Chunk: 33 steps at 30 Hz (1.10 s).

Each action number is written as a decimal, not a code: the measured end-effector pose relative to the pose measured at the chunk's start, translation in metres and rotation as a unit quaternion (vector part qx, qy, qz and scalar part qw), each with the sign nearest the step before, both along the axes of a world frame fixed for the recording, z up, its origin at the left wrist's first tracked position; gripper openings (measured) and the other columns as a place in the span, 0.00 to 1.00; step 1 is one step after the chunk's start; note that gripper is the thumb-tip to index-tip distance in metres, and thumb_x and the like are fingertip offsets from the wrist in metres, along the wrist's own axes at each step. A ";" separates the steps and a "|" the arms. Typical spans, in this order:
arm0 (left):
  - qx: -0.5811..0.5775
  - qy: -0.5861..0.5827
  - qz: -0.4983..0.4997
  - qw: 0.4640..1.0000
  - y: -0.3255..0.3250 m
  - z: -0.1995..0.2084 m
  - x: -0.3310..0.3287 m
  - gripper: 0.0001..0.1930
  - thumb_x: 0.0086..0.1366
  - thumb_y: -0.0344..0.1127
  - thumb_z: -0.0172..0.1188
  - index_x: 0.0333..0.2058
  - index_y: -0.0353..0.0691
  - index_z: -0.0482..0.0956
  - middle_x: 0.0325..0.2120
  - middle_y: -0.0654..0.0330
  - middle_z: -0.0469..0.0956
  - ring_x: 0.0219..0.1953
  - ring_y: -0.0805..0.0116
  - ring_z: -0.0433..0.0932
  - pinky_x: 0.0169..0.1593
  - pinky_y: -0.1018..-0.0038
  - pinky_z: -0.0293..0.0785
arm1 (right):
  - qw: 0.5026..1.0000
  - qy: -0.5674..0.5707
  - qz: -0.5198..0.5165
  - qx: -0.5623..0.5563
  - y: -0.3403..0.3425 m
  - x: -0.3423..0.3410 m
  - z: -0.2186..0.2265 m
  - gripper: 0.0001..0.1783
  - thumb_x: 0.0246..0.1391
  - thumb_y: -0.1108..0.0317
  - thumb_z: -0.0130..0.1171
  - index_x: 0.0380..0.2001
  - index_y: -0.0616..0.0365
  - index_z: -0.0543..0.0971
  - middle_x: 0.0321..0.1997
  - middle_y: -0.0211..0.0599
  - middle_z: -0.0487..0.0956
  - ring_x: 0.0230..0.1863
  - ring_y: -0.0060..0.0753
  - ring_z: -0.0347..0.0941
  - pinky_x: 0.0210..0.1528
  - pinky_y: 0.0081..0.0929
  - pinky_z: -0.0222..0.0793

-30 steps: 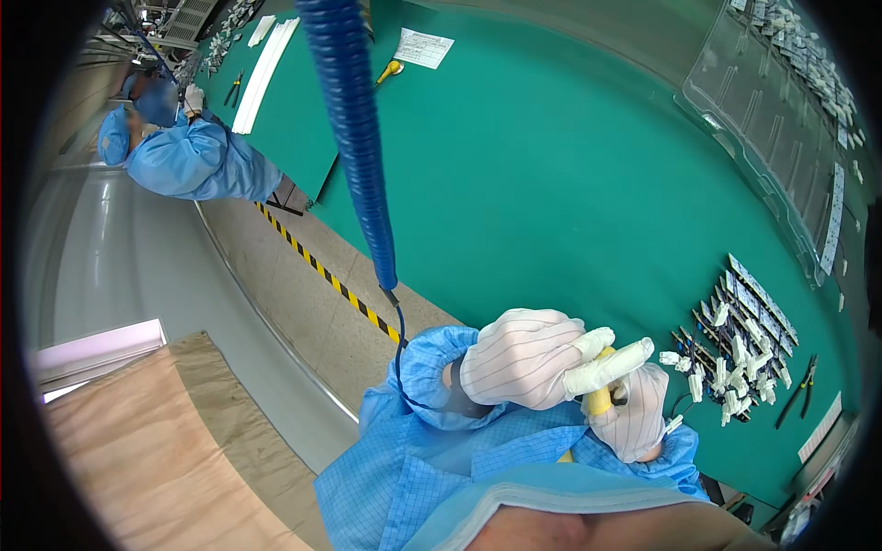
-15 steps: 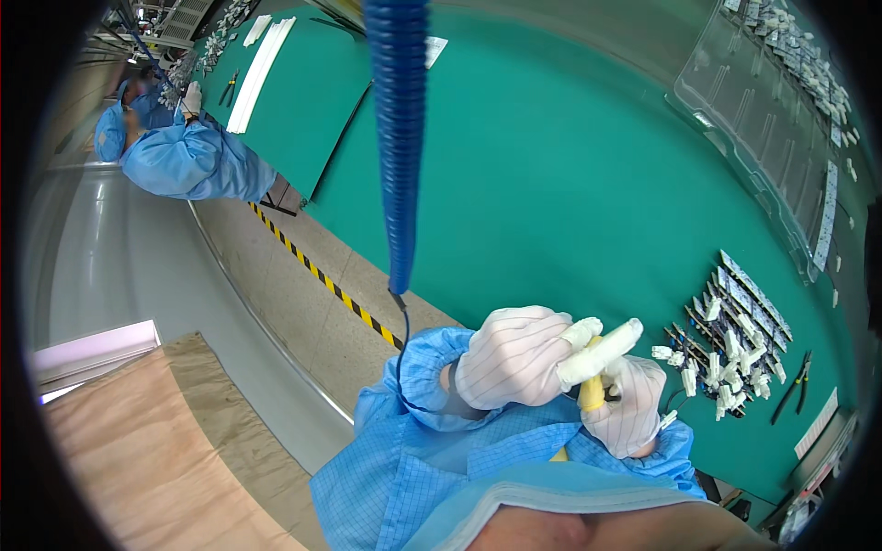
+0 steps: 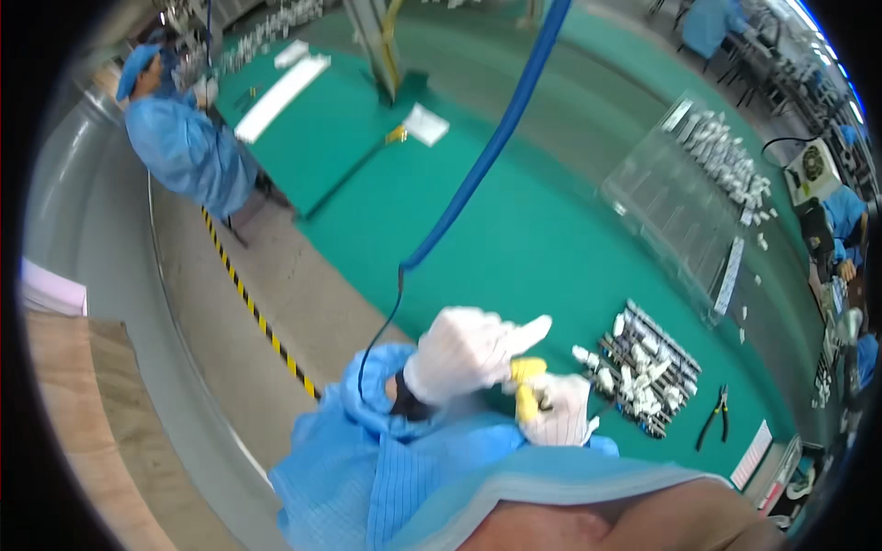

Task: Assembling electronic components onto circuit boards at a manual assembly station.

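My left hand (image 3: 464, 354), in a white striped glove, is slightly blurred. Its forefinger with a white tip covering points out to the right, and nothing shows in its grasp. Just to the right and lower, my right hand (image 3: 562, 410) wears the same kind of glove, with yellow coverings (image 3: 527, 369) on two fingertips. Those fingers are bent toward each other around a small dark thing that I cannot make out. To the right of it on the green table lies a pile of dark strip-shaped boards (image 3: 657, 367) with white connectors.
Pliers (image 3: 714, 418) lie right of the pile. A clear plastic tray (image 3: 634, 207) stands beyond, with many white-connector parts (image 3: 721, 151) behind it. A blue coiled hose (image 3: 496, 147) hangs across the view. A co-worker in blue (image 3: 179, 138) stands at the far left of the table.
My view has turned, so the table and pile sit further left and more of the room shows at right. My left fingers have come off the right hand's yellow-covered fingertips.
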<state>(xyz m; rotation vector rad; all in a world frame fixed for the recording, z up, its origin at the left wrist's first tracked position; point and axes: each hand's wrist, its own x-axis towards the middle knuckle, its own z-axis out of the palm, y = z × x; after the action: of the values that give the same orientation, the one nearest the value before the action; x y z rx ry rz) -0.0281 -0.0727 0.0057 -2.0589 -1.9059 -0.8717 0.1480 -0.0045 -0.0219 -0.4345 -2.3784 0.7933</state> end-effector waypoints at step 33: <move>-0.174 -0.765 -0.385 0.486 -0.020 0.010 0.102 0.54 0.54 0.65 0.54 0.65 0.38 0.34 0.55 0.46 0.65 0.55 0.59 0.66 0.59 0.68 0.60 | 0.983 0.061 -0.128 0.117 -0.048 0.067 0.050 0.14 0.47 0.66 0.62 0.39 0.53 0.77 0.20 0.29 0.77 0.17 0.30 0.67 0.24 0.27 0.59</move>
<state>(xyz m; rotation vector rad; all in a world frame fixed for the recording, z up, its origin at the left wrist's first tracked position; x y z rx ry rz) 0.0737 -0.0929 0.0154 -2.3929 -1.1033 -3.8126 0.2153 -0.0525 0.0279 -0.5604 -2.2103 0.4059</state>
